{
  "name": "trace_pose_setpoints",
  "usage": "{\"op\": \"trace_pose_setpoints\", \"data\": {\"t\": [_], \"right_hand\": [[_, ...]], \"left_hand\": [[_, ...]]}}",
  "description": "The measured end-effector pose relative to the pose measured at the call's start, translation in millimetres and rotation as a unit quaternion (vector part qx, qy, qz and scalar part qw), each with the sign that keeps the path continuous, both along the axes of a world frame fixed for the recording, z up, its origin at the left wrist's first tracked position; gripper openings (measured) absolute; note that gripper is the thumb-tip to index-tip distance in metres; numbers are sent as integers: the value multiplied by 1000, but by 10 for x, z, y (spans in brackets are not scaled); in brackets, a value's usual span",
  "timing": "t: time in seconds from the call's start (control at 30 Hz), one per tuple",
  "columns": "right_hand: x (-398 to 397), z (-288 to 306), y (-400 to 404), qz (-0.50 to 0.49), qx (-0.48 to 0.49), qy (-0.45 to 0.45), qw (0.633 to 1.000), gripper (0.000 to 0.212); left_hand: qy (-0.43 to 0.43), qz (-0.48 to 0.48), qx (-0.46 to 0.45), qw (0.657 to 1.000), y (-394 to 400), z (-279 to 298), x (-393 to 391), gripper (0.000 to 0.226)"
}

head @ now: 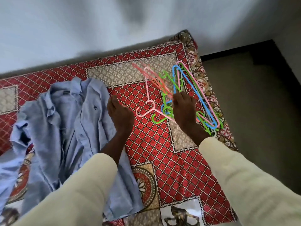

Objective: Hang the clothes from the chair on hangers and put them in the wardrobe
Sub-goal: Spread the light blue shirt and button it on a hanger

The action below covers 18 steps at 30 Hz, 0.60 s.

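A light blue shirt (68, 121) lies spread open on the bed's left side, collar toward the wall. A pile of plastic hangers (192, 88) in blue, green and pink lies at the right edge of the bed. A pink hanger (147, 88) lies apart from the pile, its hook pointing at my left hand. My left hand (119, 114) rests knuckles-up between the shirt's edge and that hook, fingers curled, with nothing seen in it. My right hand (184, 108) is on the pile, closed on a motion-blurred orange hanger (151, 77) that sticks out toward the wall.
The bed has a red patterned cover (156, 147) and stands against a pale wall (97, 30). Bare floor (257, 103) runs along the bed's right side, with a dark corner at the far right. Neither a chair nor a wardrobe is in view.
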State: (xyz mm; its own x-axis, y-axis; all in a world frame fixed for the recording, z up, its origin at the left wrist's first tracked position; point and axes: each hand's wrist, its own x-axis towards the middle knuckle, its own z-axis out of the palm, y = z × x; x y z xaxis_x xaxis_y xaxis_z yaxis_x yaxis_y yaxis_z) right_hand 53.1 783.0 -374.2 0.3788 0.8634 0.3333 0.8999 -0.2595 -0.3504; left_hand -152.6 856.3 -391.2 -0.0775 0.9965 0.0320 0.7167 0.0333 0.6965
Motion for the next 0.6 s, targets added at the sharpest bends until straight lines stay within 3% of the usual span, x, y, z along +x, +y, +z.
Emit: {"op": "trace_pose_setpoints", "data": {"t": [0.1, 0.17, 0.33, 0.5, 0.6], "right_hand": [[-299, 156, 332, 25, -10, 202, 979, 18], [-581, 205, 578, 68, -64, 273, 958, 21], [-1566, 109, 1106, 160, -199, 342, 904, 17], [-2630, 56, 1547, 208, -271, 341, 876, 13], [-3215, -46, 1773, 185, -200, 281, 920, 16]], "left_hand": [[54, -66, 57, 995, 234, 119, -408, 74], [89, -119, 85, 985, 404, 161, -715, 76], [140, -167, 28, 976, 737, 165, -1649, 55], [54, -86, 18, 995, 994, 80, -2751, 55], [55, 2, -35, 998, 1194, 29, -3185, 51]]}}
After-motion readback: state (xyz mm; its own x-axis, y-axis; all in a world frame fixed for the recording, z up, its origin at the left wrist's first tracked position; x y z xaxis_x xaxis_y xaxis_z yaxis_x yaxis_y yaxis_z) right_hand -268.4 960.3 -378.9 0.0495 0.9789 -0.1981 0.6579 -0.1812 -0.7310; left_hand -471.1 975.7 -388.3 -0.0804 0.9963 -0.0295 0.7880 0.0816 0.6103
